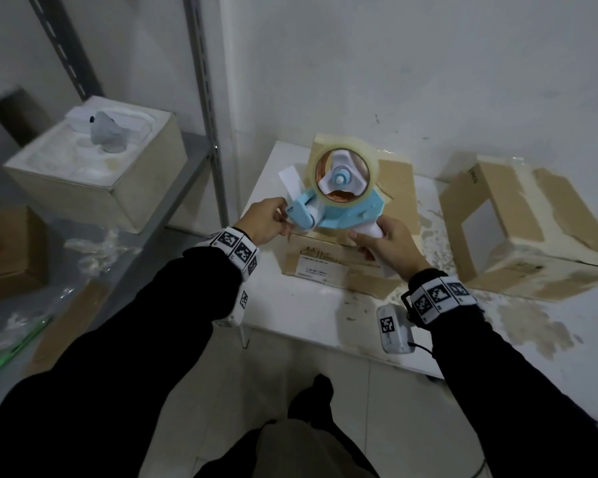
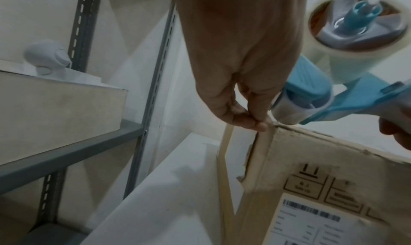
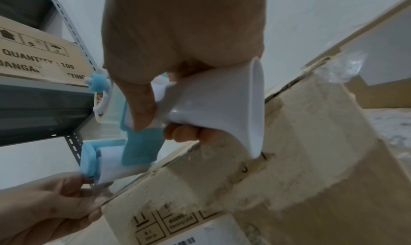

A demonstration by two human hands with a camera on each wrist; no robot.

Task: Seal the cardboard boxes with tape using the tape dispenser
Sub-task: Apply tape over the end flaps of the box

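A blue tape dispenser [image 1: 342, 201] with a clear tape roll [image 1: 342, 177] hangs just above a worn cardboard box [image 1: 325, 263] on the white table [image 1: 308, 312]. My right hand [image 1: 363, 239] grips its white handle [image 3: 211, 106]. My left hand [image 1: 283, 219] pinches the tape end beside the front roller [image 2: 286, 108], at the box's near left corner [image 2: 275, 127]. In the left wrist view, the left hand [image 2: 255, 122] has thumb and fingers pressed together there. A second cardboard box [image 1: 532, 229] stands on the right of the table, one side open.
A grey metal shelf rack [image 1: 208, 98] stands left of the table. It holds an open box with white foam packing [image 1: 94, 174], a brown box [image 1: 7, 250] and crumpled plastic bags [image 1: 97, 250]. A white wall runs close behind the table.
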